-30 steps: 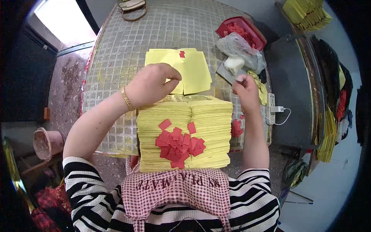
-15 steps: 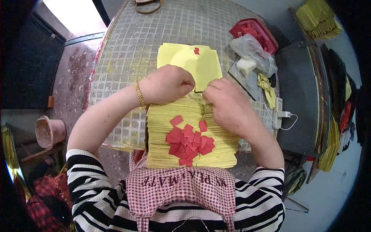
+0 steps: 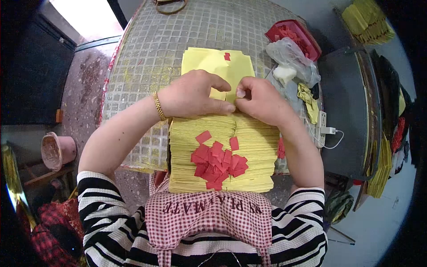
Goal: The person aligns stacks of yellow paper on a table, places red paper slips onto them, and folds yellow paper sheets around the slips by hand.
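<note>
A long stack of yellow paper sheets [image 3: 200, 127], edges facing up, runs from the apron to my hands. Loose red paper slips [image 3: 212, 161] lie heaped on it. Beyond the stack, a flat yellow sheet [image 3: 218, 62] carries a small red piece [image 3: 227, 56]. My left hand [image 3: 191, 92] rests over the sheet's near left part, thumb and index finger spread apart. Close beside it on the right, my right hand [image 3: 260, 100] has its fingers curled into a pinch at the near edge of the sheet. What sits between those fingertips is hidden.
At the table's right stands a red tray [image 3: 312, 42] of red slips, with a clear plastic bag [image 3: 289, 53] and a white lump [image 3: 284, 74] by it. Crumpled yellow paper [image 3: 308, 102] and a power strip [image 3: 321, 124] lie nearer. A pink bucket [image 3: 66, 151] stands left.
My left thumb and index finger have spread from a closed pinch. The right hand has turned slightly, its fingertips now showing. A red slip shows by my right forearm.
</note>
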A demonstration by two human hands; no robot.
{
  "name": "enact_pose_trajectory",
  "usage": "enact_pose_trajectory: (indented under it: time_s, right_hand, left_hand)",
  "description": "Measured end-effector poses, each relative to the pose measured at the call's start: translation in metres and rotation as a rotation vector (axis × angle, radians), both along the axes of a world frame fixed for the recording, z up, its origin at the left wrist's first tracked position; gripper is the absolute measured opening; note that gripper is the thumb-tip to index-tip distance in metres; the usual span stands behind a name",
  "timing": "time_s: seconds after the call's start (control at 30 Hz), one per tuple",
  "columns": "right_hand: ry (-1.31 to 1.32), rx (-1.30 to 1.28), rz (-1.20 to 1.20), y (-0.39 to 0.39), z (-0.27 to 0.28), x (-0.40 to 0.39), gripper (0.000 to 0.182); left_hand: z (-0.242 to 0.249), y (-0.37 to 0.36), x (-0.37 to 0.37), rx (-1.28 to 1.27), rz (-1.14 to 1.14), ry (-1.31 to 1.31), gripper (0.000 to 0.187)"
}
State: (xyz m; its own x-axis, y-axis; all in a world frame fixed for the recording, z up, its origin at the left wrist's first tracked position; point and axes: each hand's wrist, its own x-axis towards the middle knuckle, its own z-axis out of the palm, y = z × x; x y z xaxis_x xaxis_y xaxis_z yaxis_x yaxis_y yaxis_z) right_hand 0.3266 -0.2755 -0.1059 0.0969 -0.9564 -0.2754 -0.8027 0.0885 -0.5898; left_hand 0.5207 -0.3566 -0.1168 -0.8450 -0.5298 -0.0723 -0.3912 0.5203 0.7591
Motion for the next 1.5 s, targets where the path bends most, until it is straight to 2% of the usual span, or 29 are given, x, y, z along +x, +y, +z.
enact_pose_trajectory:
  time_s: [0.1, 0.3, 0.43, 0.63, 0.77, 0.93, 1.13, 1.27, 1.5]
  right_hand:
    - [0.0, -0.148, -0.076, 0.0, -0.006, 0.0, 0.014]
    - [-0.178, -0.035, -0.036, 0.013, 0.01, -0.003, 0.017]
    - [-0.141, 0.083, -0.12, 0.01, 0.018, -0.002, 0.025]
    - [-0.124, 0.038, -0.173, 0.016, 0.016, 0.006, 0.023]
    - [0.21, -0.7, 0.149, 0.043, -0.001, 0.008, 0.022]
    - [0.27, -0.881, 0.353, 0.077, 0.004, 0.014, 0.022]
    - [0.271, -0.762, 0.43, 0.089, -0.001, 0.017, 0.025]
    - [0.164, -0.693, 0.207, 0.084, 0.005, 0.015, 0.024]
    - [-0.034, -0.545, 0.118, 0.075, 0.013, 0.018, 0.022]
  left_hand:
    - [-0.001, -0.005, 0.002, -0.08, -0.042, -0.13, 0.026]
    - [0.006, -0.005, -0.006, 0.084, 0.028, -0.226, 0.024]
    - [-0.01, -0.004, -0.014, -0.172, -0.163, -0.077, 0.02]
    - [-0.017, 0.001, -0.014, -0.137, -0.218, 0.084, 0.013]
    - [-0.007, 0.002, -0.014, 0.064, -0.155, -0.032, 0.013]
    - [-0.01, 0.003, -0.014, 0.045, -0.159, -0.01, 0.012]
    - [-0.009, 0.005, -0.013, 0.064, -0.139, -0.029, 0.015]
    - [-0.009, 0.007, -0.01, 0.071, -0.094, -0.028, 0.018]
    - [-0.011, 0.005, -0.01, -0.071, -0.116, 0.006, 0.02]
